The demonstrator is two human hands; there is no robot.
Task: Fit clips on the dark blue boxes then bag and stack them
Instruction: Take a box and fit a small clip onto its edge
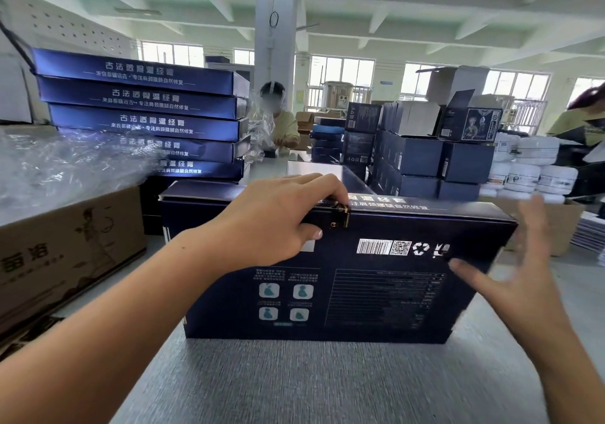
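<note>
Dark blue flat cardboard box (330,269) stands on its long edge on the grey textured table (294,384), its printed underside with barcode facing the person. It looks light and fairly stiff, though the thin card lid edge would likely dent under a hard squeeze; its smooth printed faces may be slippery, so holding it by the two short ends or along the top rim seems safest. Behind it to the left rises a stack of matching dark blue boxes (144,112), some already in clear film. A loose heap of clear plastic bags (65,165) rests on a brown corrugated carton (65,253) at the left. The left hand (278,217) curls over the top rim of the upright box, fingers and thumb pinching a small brass-coloured metal clip (342,219) at the lid seam; whether the clip is fully seated cannot be told. The right hand (514,276) is blurred, fingers spread and straight, holding nothing, just beside the box's right end.
</note>
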